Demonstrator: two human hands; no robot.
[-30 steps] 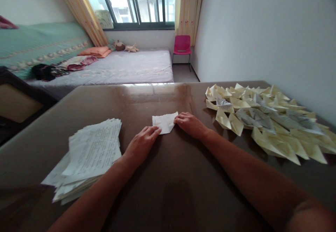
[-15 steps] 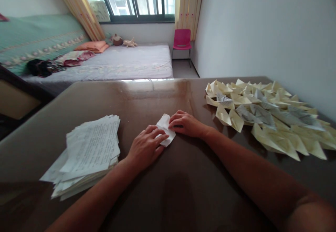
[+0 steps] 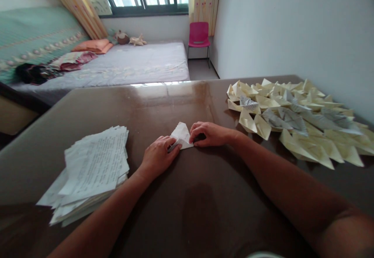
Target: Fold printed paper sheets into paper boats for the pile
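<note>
A small white sheet of paper (image 3: 182, 131), partly folded, lies on the brown table between my hands. Its left side is pinched by my left hand (image 3: 160, 152), thumb toward me and fingers on the far side. At the right corner, my right hand (image 3: 209, 134) grips the paper between thumb and curled fingers. The fingertips cover parts of both edges. To the left rests a stack of printed sheets (image 3: 96, 164). Many folded paper boats (image 3: 295, 110), mostly cream with a few grey printed ones, stand in rows on the right.
The glossy brown table (image 3: 140, 110) reaches toward a bed (image 3: 154, 61) at the back. A pink chair (image 3: 199, 35) stands by the far wall. The white wall (image 3: 286, 28) runs along the right. A pale rim (image 3: 264, 255) shows at the bottom edge.
The paper has turned, and its near part is now folded up, giving a pointed outline. My hands have moved from lying over it to pinching its sides. The view has tilted slightly down.
</note>
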